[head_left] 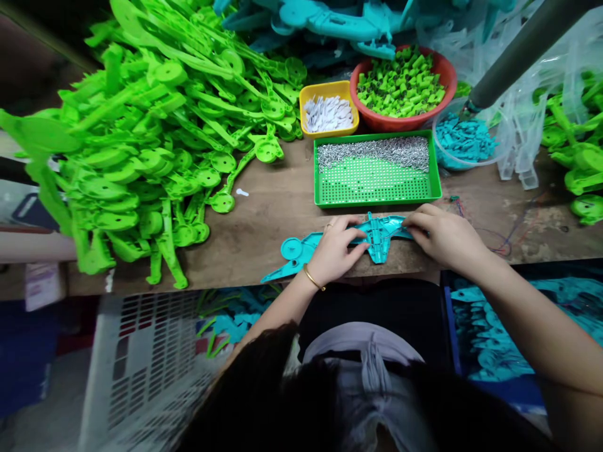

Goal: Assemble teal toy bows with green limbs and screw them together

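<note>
A turquoise plastic shell half (379, 242), long and ribbed inside, lies along the front edge of the wooden bench with its hollow side up. My left hand (336, 248), with a gold bangle at the wrist, grips its middle, fingers and thumb curled against it. At the shell's right end my right hand (436, 233) has its fingertips closed on the narrow part; they hide whatever else may be between them. Thin red and blue wires (506, 242) lie on the bench to the right of that hand.
Behind the shell stands a green perforated tray (377, 203) of small metal screws. Farther back are a yellow tub (330, 133) of white pieces, a red bowl (400, 122) of green parts and a clear bowl (464, 166) of turquoise parts. Green shells (155, 138) are heaped left.
</note>
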`<state>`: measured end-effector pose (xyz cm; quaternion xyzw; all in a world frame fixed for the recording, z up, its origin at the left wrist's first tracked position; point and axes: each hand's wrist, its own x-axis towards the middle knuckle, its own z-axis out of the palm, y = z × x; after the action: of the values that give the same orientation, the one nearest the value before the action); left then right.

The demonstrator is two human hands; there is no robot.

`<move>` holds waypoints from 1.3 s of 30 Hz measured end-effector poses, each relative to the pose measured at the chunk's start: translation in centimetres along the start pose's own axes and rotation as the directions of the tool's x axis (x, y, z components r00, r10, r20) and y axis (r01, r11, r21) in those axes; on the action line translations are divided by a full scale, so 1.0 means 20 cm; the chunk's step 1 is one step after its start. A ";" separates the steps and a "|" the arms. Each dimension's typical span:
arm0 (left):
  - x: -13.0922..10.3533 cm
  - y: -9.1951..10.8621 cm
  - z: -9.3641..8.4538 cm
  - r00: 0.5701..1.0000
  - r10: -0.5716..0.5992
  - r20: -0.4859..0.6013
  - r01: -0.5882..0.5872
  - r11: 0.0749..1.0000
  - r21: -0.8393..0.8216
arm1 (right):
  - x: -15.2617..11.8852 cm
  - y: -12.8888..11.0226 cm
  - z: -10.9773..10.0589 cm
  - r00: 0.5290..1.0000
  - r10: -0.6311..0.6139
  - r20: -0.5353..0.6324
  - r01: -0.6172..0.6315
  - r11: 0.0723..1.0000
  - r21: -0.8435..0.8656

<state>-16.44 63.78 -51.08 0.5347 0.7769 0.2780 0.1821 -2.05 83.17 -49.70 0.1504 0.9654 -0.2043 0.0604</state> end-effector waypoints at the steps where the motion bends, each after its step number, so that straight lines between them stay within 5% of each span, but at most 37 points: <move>1: 0.00 0.00 0.00 1.000 0.002 -0.001 -0.002 1.000 0.000 | 0.00 0.00 0.00 1.000 -0.008 0.011 0.008 0.999 -0.034; 6: -0.01 -0.02 0.01 1.000 0.005 -0.003 -0.005 1.000 0.001 | -0.02 0.01 -0.02 0.998 -0.047 0.050 0.052 0.995 -0.088; 10: 0.00 0.03 -0.01 0.994 0.045 -0.103 -0.047 0.999 -0.019 | -0.04 0.01 -0.04 0.992 -0.114 -0.051 0.123 0.967 0.225; 13: 0.02 0.11 -0.03 0.981 0.082 -0.174 -0.118 0.970 -0.214 | -0.04 -0.02 -0.07 0.985 -0.099 -0.139 0.150 0.895 0.421; 17: 0.05 0.20 0.02 0.981 -0.143 -0.131 0.011 0.715 -0.699 | -0.03 -0.09 -0.07 0.985 -0.063 -0.159 0.138 0.837 0.529; 19: 0.07 0.21 0.04 0.969 -0.230 -0.095 0.060 0.588 -0.807 | -0.02 -0.11 -0.04 0.982 -0.072 -0.177 0.160 0.816 0.556; 21: 0.07 0.22 0.06 0.964 -0.251 -0.092 0.067 0.562 -0.824 | -0.02 -0.13 -0.01 0.975 -0.084 -0.207 0.189 0.804 0.564; 26: 0.06 0.19 -0.02 0.985 -0.126 0.115 0.169 0.625 -0.762 | -0.02 -0.12 0.02 0.982 -0.117 -0.150 0.184 0.784 0.593; 31: 0.07 0.16 -0.09 0.954 0.032 0.299 0.077 0.935 -0.347 | -0.02 -0.12 0.04 0.990 -0.134 -0.045 0.135 0.810 0.571; 34: 0.06 0.16 -0.09 0.986 0.040 0.161 -0.017 0.990 -0.143 | -0.01 -0.13 0.07 0.993 -0.089 -0.076 0.115 0.838 0.533; 39: 0.03 0.10 -0.07 0.991 -0.008 -0.137 -0.021 0.977 -0.210 | -0.04 -0.07 0.07 0.979 0.003 -0.203 0.076 0.922 0.379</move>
<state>-16.00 64.50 -48.69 0.4945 0.7519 0.3957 0.1832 -1.77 81.11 -50.31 0.1611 0.9103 -0.3747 -0.0712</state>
